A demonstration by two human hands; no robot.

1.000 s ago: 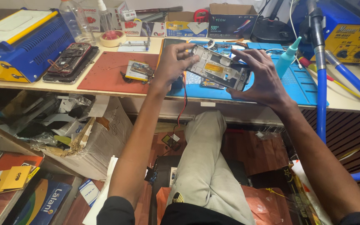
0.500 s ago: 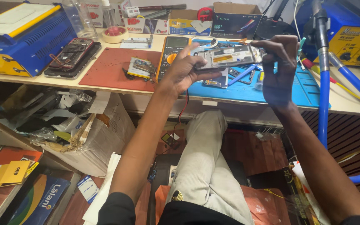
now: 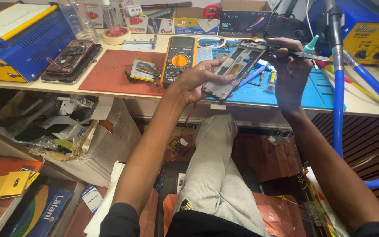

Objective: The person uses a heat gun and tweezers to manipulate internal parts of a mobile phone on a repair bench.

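From the head camera, looking down past the person's knee, the opened phone frame [image 3: 235,68] is held up off the counter [image 3: 110,90], tilted with its inner side toward the person, which seems meant to keep the small parts inside in plain sight. The left hand [image 3: 194,79] is clamped on the frame's near left edge, thumb across the face and fingers behind, forearm reaching up and forward from the lap. The right hand [image 3: 290,70] is closed on a pair of tweezers [image 3: 299,55] that lies nearly level, its fine end pointing left at the frame's far corner; whether the tip touches the frame cannot be told. That wrist is bent and raised above the blue work mat [image 3: 316,90], elbow low at the right. Just left of the frame a yellow multimeter [image 3: 178,59] lies flat on the counter, within easy reach, beside a red mat [image 3: 110,72] with a small circuit board [image 3: 142,70]. Farther left, a second opened phone [image 3: 69,59] rests against a blue machine [image 3: 23,39]. A blue hose [image 3: 338,87] runs down at the right.
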